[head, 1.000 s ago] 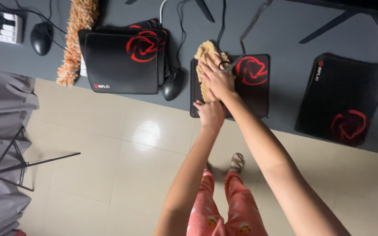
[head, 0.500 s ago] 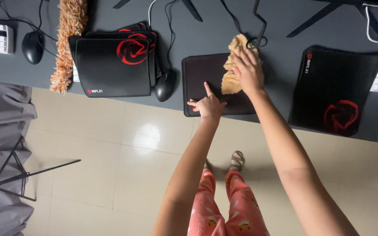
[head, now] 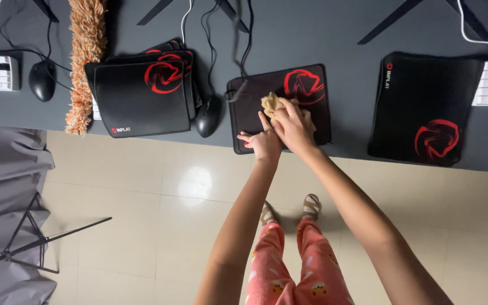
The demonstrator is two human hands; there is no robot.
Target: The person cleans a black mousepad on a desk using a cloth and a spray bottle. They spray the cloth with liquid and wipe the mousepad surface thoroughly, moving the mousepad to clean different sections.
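Right hand presses one cloth; left hand steadies one mousepad (black).

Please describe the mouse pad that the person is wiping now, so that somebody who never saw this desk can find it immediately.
Start from the long dark grey desk and find its middle, between a stack of mouse pads and a single pad. The wiped mouse pad lies there, black with a red emblem. Only this one has the left hand pressing its near edge and the right hand holding a tan cloth on it.
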